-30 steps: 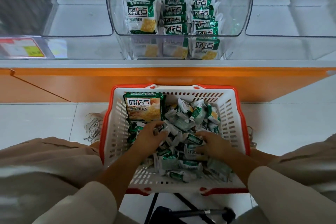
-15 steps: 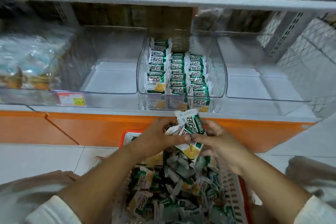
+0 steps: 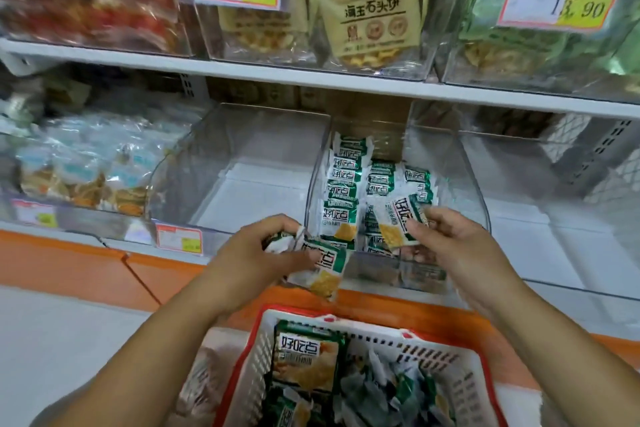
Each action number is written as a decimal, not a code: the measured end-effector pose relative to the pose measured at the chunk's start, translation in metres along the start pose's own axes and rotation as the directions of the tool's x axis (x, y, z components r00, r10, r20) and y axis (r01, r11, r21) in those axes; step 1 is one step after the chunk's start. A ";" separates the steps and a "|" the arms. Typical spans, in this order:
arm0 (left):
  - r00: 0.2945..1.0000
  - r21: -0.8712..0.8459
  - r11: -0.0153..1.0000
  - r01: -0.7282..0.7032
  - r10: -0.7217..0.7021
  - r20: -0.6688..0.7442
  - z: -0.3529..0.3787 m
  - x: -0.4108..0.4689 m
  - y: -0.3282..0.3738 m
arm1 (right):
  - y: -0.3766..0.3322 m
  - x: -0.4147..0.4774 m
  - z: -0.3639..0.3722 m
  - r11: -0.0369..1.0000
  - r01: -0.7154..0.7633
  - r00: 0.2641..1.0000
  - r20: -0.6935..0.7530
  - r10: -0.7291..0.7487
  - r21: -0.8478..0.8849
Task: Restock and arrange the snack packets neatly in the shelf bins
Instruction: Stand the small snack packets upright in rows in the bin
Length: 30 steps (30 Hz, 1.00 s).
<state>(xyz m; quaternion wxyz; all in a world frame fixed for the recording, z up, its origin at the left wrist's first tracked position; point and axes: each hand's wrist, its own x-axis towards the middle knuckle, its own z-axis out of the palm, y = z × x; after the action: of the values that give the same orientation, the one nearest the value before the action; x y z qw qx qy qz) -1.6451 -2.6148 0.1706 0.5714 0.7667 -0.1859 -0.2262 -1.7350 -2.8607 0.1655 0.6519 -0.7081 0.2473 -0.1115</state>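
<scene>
**Status: restocking is partly complete.**

1. The middle clear bin [image 3: 479,198] on the lower shelf [image 3: 79,236] holds three rows of green snack packets [image 3: 341,184], overlapped face-up from back to front. The left row reaches furthest back. The centre and right rows are shorter.
2. The left hand [image 3: 256,253] grasps a small bunch of packets [image 3: 320,265], fingers curled round them. It is just in front of the bin's front wall and above the basket [image 3: 258,357].
3. The right hand [image 3: 453,243] pinches a single packet [image 3: 398,222] between thumb and fingers. The packet is tilted and sits over the front of the centre and right rows, not yet laid down.
4. The basket on the floor below contains a pile of loose packets [image 3: 388,392] and one large pack [image 3: 306,355] of the same brand.

**Work left, as judged:** the held packets need seating in line with the rows. The basket stock needs transferring in further handfuls. Given the size of the pile, a good share of the task lies ahead.
</scene>
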 end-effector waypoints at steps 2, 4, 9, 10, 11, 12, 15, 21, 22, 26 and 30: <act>0.987 -0.050 0.999 -0.020 0.012 -0.163 -0.018 0.003 0.000 | -0.008 0.019 0.010 0.942 0.132 0.991 0.012 -0.135 -0.309; 0.963 -0.079 0.997 -0.017 -0.005 -0.269 -0.032 0.008 -0.003 | -0.008 0.034 0.025 0.832 0.221 0.975 0.110 -0.192 -0.509; 0.930 -0.107 0.994 -0.004 -0.036 -0.367 -0.040 0.024 -0.008 | 0.016 0.055 0.060 0.695 0.215 0.968 0.246 -0.057 -0.686; 0.935 -0.115 0.993 -0.011 -0.031 -0.354 -0.039 0.026 -0.007 | 0.019 0.058 0.063 0.695 0.210 0.970 0.235 -0.060 -0.688; 0.940 -0.124 0.992 -0.016 -0.027 -0.340 -0.038 0.028 -0.006 | 0.020 0.060 0.065 0.700 0.217 0.970 0.232 -0.074 -0.681; 0.946 -0.129 0.991 -0.021 -0.022 -0.324 -0.037 0.030 -0.005 | 0.020 0.061 0.066 0.705 0.229 0.968 0.236 -0.090 -0.671; 0.951 -0.113 0.993 -0.027 -0.010 -0.310 -0.032 0.033 0.000 | 0.021 0.061 0.068 0.727 0.233 0.965 0.245 -0.091 -0.646; 0.976 -0.148 0.989 -0.022 -0.011 -0.218 -0.018 0.031 0.007 | 0.004 0.053 0.050 0.684 0.227 0.971 0.210 -0.110 -0.693; 0.979 -0.153 0.988 -0.028 -0.003 -0.203 -0.015 0.031 0.010 | -0.003 0.046 0.045 0.734 0.223 0.974 0.173 -0.144 -0.642; 0.993 -0.171 0.984 -0.054 0.035 -0.109 0.011 0.031 0.022 | -0.024 0.011 0.035 0.936 0.171 0.964 0.248 -0.094 -0.308; 0.997 -0.116 0.991 -0.065 0.060 -0.046 0.039 0.031 0.026 | -0.017 -0.006 0.027 0.983 0.114 0.969 0.236 -0.078 -0.145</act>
<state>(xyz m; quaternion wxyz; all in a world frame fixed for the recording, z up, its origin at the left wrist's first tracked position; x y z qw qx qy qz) -1.6424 -2.6695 0.1817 0.6261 0.7303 -0.1839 -0.2023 -1.7235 -2.8342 0.1801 0.6119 -0.7767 0.1438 -0.0405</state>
